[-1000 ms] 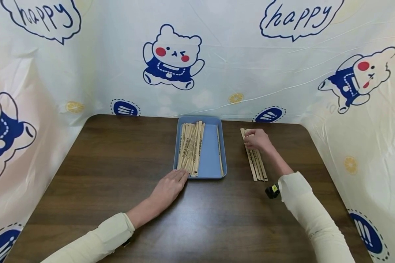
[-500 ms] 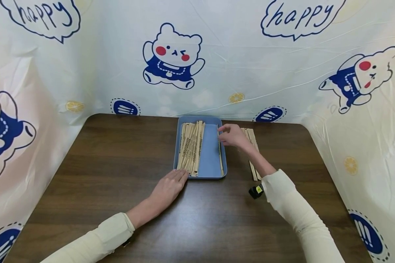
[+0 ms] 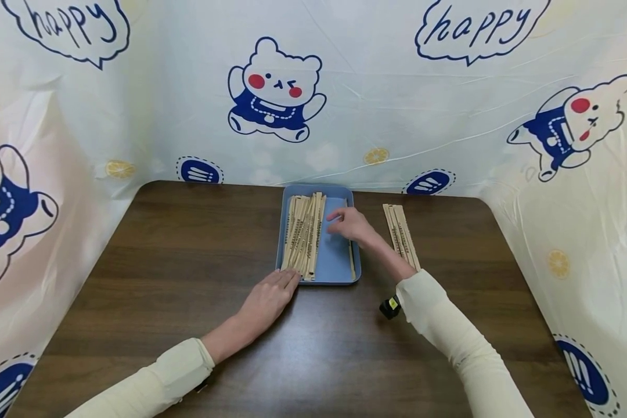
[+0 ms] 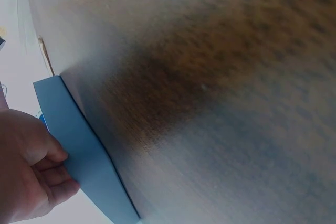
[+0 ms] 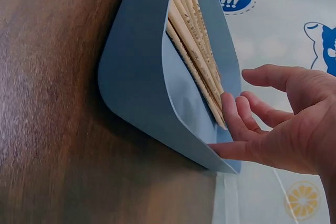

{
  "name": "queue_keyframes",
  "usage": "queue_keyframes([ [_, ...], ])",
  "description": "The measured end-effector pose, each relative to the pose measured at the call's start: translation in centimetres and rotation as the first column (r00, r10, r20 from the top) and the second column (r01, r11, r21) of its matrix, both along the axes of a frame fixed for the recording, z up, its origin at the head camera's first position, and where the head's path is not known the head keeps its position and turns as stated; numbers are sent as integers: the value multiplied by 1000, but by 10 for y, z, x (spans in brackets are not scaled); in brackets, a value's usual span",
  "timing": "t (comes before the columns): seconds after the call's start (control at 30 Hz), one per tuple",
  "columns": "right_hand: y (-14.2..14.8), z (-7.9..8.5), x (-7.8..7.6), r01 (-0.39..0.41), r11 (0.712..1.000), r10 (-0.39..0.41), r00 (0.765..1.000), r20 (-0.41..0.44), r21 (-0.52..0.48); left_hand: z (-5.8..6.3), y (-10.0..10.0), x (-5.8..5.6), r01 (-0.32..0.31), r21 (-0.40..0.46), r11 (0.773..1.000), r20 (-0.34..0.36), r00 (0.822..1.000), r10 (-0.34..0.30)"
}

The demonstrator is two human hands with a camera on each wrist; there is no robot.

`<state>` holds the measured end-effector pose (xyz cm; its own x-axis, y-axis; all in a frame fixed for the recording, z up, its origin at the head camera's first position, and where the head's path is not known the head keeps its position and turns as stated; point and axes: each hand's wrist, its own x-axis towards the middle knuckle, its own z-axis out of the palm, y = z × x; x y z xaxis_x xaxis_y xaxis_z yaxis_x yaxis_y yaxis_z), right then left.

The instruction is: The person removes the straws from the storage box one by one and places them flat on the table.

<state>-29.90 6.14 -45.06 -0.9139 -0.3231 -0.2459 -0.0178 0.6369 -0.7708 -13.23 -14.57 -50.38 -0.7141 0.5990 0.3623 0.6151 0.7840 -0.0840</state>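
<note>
My left hand (image 3: 266, 296) rests with its fingertips at the near left corner of the shallow blue tray (image 3: 317, 283). In the left wrist view its fingers touch the tray's wall (image 4: 79, 140). My right hand (image 3: 352, 225) hovers over the tray's right half. Thumb and fingers stand apart in the right wrist view, with nothing between them. Several thin, pale sticks (image 3: 304, 232) with dark print lie lengthwise in the tray's left half. A single stick (image 3: 352, 261) lies along the right wall, partly hidden by my right hand.
Right of the tray, a small row of similar sticks (image 3: 399, 229) lies on the brown wooden table (image 3: 188, 244), its near end hidden by my right sleeve. A printed light curtain (image 3: 345, 116) encloses the back and sides. A black wrist camera (image 3: 389, 307) hangs below the right cuff.
My right hand has left the row of sticks on the table and moved left, over the tray's right wall and into the tray's right half. My left hand has stayed put.
</note>
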Motion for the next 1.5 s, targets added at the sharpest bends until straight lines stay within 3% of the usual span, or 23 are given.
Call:
queue_keyframes([
  [0.43,-10,-7,4,5,1000,-5,1000,21,-1,1,-1,1,-13,-31,999,20,1000,13],
  [0.6,-9,-10,3,68,997,-68,997,-24,19,2,-2,0,-4,-26,1000,17,1000,4],
  [0.9,-14,-12,3,59,998,-58,997,-42,8,-1,-1,0,-2,-17,1000,5,1000,2],
  [1.13,-14,-15,-2,114,992,-105,984,-141,56,-1,-1,0,-6,-10,1000,-8,1000,6],
  [1.5,-18,-8,-6,132,987,-130,991,-32,92,-1,-1,0,-6,-13,1000,13,1000,6],
])
